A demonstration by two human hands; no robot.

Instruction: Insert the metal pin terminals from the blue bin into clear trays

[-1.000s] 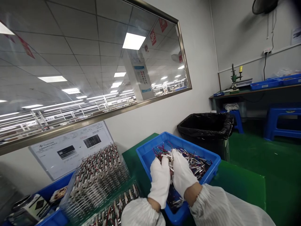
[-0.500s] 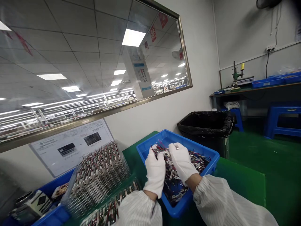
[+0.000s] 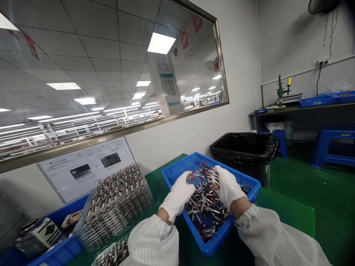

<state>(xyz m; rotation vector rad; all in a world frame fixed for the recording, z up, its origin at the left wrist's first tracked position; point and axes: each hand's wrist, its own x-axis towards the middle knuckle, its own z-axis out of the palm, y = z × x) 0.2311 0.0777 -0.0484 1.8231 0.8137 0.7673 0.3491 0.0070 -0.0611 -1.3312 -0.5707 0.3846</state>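
Observation:
A blue plastic bin [image 3: 251, 181] holds a loose heap of small wired parts [image 3: 205, 203], silvery and dark with red, black and white leads. My right hand [image 3: 229, 187], in a white glove with bare fingertips, curls around a bunch of these wired parts [image 3: 211, 175] above the heap. On the bin's left side is my left hand [image 3: 179, 193], gloved alike, its thumb and fingers apart with nothing visible between them. Left of the bin stands a stack of clear trays [image 3: 116, 207] filled with rows of the same wired parts.
Another filled tray [image 3: 112, 255] lies at the near edge. A blue bin [image 3: 62, 255] with a metallic can stands at far left. An instruction sheet [image 3: 85, 170] leans on the wall. Behind the bin is a black-lined waste bin [image 3: 244, 147]; blue stools [image 3: 335, 147] are at right.
My hands have moved apart: the left drew back leftward and opened, the right shifted right with a bunch of wired parts. More of the heap shows between them.

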